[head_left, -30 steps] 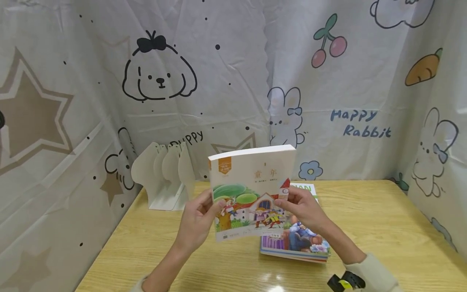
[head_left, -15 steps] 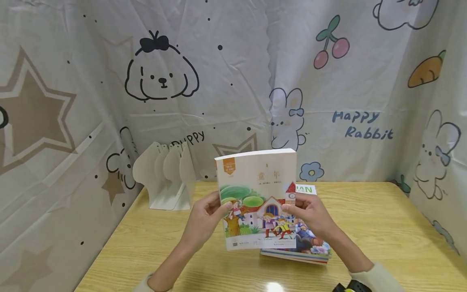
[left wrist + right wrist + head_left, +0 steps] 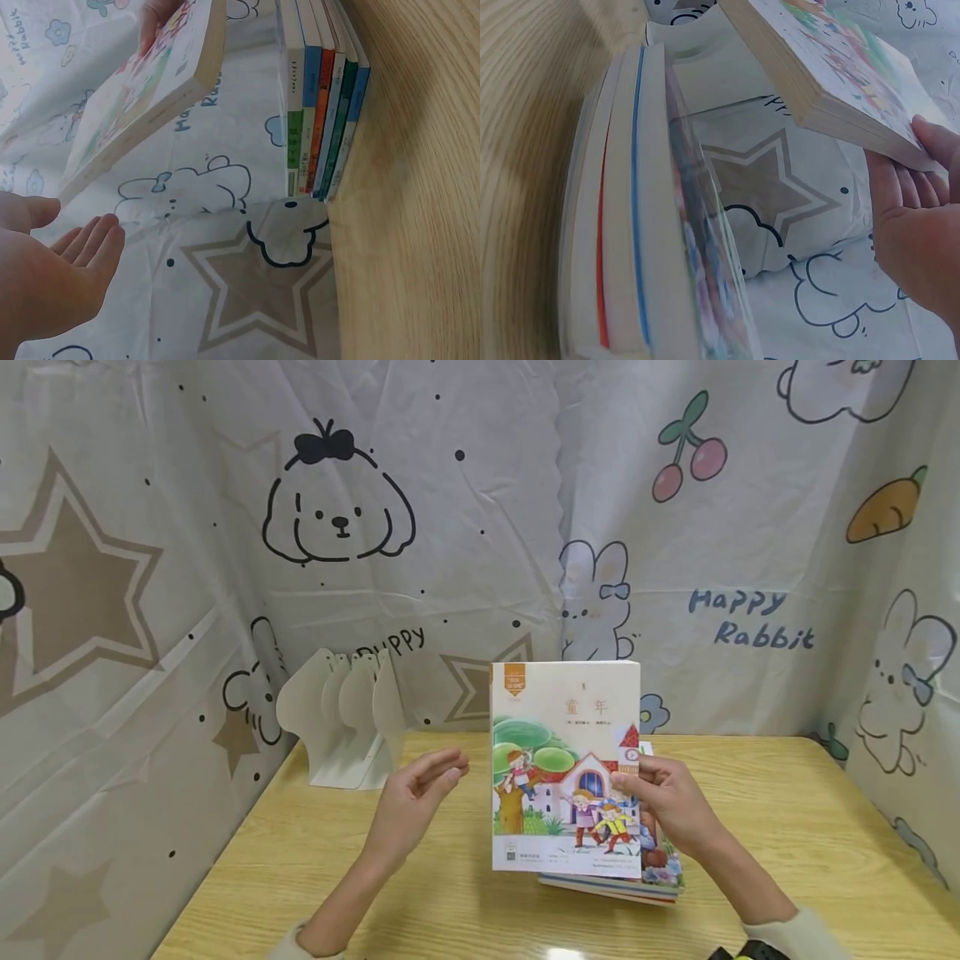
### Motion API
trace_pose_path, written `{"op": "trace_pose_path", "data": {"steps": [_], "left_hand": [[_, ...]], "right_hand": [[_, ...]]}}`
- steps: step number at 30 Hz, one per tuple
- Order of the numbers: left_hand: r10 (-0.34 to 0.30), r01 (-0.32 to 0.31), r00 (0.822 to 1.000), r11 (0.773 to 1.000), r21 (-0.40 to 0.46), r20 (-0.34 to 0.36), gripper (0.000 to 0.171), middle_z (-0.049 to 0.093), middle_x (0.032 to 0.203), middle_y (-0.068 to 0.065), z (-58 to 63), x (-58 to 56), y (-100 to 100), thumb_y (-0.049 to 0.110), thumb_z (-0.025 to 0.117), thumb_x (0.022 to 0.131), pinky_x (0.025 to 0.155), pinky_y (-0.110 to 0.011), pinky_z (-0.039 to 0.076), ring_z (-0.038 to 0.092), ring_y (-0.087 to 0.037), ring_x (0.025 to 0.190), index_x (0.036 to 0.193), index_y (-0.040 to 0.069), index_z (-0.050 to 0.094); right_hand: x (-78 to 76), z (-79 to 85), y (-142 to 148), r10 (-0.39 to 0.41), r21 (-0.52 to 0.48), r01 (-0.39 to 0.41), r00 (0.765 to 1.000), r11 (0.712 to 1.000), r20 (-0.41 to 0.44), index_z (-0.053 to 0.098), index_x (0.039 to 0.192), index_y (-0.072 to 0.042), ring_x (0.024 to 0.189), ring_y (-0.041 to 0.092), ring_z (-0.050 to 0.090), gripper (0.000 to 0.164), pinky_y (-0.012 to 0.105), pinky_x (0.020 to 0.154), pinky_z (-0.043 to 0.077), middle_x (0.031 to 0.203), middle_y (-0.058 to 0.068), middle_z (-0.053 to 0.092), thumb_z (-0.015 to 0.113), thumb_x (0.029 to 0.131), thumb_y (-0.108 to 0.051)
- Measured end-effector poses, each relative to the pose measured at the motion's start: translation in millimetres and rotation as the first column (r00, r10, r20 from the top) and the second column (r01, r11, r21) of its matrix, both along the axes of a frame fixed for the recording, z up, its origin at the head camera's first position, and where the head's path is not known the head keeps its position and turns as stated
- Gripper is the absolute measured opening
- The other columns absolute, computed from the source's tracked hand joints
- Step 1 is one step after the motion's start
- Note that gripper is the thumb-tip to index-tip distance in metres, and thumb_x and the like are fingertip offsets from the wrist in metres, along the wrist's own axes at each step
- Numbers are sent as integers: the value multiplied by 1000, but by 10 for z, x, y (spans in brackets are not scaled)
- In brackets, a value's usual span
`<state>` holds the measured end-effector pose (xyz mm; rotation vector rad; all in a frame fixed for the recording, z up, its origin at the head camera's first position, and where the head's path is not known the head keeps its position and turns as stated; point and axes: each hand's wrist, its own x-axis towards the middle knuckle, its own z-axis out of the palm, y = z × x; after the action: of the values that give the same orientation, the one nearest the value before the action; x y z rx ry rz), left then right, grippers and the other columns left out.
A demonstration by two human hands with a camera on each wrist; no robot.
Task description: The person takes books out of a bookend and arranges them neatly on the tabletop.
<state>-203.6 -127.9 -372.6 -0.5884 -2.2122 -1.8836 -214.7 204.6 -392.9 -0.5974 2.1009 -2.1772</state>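
A paperback book (image 3: 566,768) with a cream cover, green trees and cartoon children is held up in the head view. My right hand (image 3: 671,797) grips its right edge, thumb on the front cover and fingers behind. To the left of the book, my left hand (image 3: 412,806) is apart from it, fingers extended and holding nothing. The left wrist view shows the same gap between the left hand (image 3: 56,270) and the book's spine (image 3: 142,139). Behind and below the held book lies a stack of books (image 3: 660,868), partly hidden by it.
A cream bookend rack (image 3: 341,722) with several upright dividers stands at the back left of the wooden table (image 3: 255,868). A printed curtain (image 3: 480,527) encloses the back and sides. In the left wrist view the stack's coloured spines (image 3: 319,127) show.
My left hand has let go of the book's left edge. The book has moved to the right in the right hand and now faces the camera more squarely.
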Motion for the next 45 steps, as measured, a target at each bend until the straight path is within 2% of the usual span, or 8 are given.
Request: {"op": "trace_pose_path", "data": {"steps": [3, 6, 11, 16, 24, 36, 45], "left_hand": [[18, -18, 1000, 1000, -21, -22, 32, 63, 113, -9, -1, -4, -16, 19, 59, 91, 87, -26, 46, 59, -16, 103, 120, 6, 58], [29, -31, 998, 999, -40, -61, 30, 62, 112, -15, 56, 41, -11, 10, 56, 92, 86, -25, 46, 60, -22, 103, 120, -1, 57], [37, -40, 997, 997, -60, -60, 29, 61, 112, -19, 159, 114, -1, 4, 55, 92, 85, -24, 46, 59, -27, 103, 119, -6, 56], [44, -48, 997, 996, -78, -56, 28, 61, 112, -19, 173, 116, -6, 3, 55, 91, 86, -24, 46, 59, -25, 104, 118, -5, 56], [35, -39, 997, 997, -65, -63, 27, 61, 111, -19, 163, 98, 1, 2, 54, 92, 87, -24, 46, 58, -27, 104, 117, -5, 57], [32, -35, 998, 998, -60, -45, 26, 62, 111, -17, 150, 103, 2, 2, 54, 92, 87, -25, 46, 59, -27, 104, 117, -4, 57], [22, -24, 998, 999, -42, -62, 26, 60, 111, -23, 127, 91, -12, -1, 53, 91, 87, -25, 46, 58, -30, 104, 117, -7, 56]], "right_hand": [[-8, -36, 47, -19, -2, 19, 998, 1000, 56, 54, 113, 15, 83, 35, 65, 34, 49, 68, 52, 97, 19, 66, 56, 92, -12], [-14, -77, 94, -54, 19, 52, 994, 998, 90, 55, 112, 14, 83, 30, 65, 35, 46, 69, 52, 97, 17, 66, 58, 92, -14], [-19, -138, 188, -63, 8, 63, 984, 998, 168, 50, 118, 17, 86, 25, 65, 41, 42, 72, 53, 98, 14, 66, 57, 92, -15], [-19, -162, 269, -70, -3, 73, 965, 997, 255, 42, 125, 19, 86, 25, 65, 50, 40, 72, 53, 99, 15, 66, 57, 93, -17], [-48, -232, 351, -110, 24, 109, 919, 994, 380, 35, 130, 18, 88, 23, 64, 60, 38, 75, 53, 100, 13, 65, 60, 91, -21], [-75, -351, 463, -81, 39, 71, 903, 997, 422, 41, 124, 19, 84, 24, 65, 52, 38, 75, 52, 95, 14, 66, 58, 91, -18], [-89, -373, 488, -62, 18, 61, 895, 998, 442, 47, 119, 19, 80, 24, 66, 44, 37, 73, 53, 91, 14, 67, 56, 92, -15]]}}
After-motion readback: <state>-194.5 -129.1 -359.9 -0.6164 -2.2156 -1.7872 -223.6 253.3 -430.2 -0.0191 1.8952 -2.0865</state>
